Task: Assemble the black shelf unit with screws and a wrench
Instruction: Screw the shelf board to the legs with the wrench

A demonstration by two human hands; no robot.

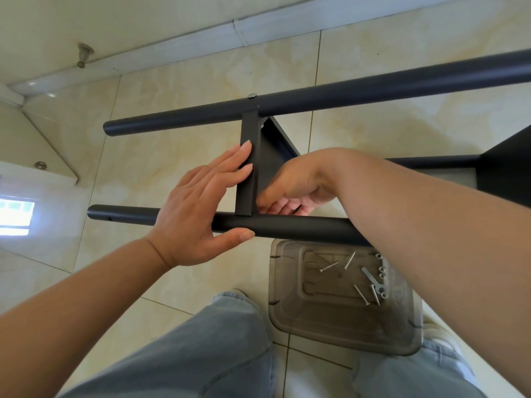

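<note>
Step looks like fixing the shelf panel [249, 168] to the near pole [287, 226] at centre frame: left hand [198, 208] lies flat, fingers straight, bracing panel & pole, while right hand [290, 188] curls in behind the joint, can't tell what it holds. Far pole [344, 94] at 12 o'clock already has a screw head [252, 95]. Next prob. needs a screw [329, 266] or the wrench [372, 280] from the plastic tub [339, 326] at 5 o'clock, which the right forearm partly blocks.

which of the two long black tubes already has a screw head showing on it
The far tube, the one farther from the person: a silver screw head sits on top where the black crosspiece meets it. The near tube shows only an empty hole near its left end.
</note>
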